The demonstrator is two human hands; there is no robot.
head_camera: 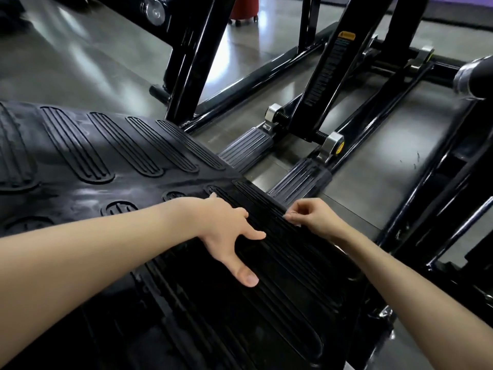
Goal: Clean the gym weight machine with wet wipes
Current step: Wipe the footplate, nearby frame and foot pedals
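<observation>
The weight machine's black ribbed rubber footplate [112, 166] fills the left and lower middle of the head view. My left hand [226, 231] lies flat on the plate with fingers and thumb spread; a small white tip [213, 195] peeks out past its far side. My right hand [312, 217] is at the plate's right edge with curled fingers, pinching a small white scrap [296, 224] that looks like a wet wipe. Most of the scrap is hidden by the fingers.
Two small ribbed foot pedals [248, 148] sit on the floor just beyond the plate. Black frame bars [330, 70] rise behind them, and a black rail [432, 198] runs along the right. A red wheeled object [244, 9] stands far back on the glossy grey floor [88, 57].
</observation>
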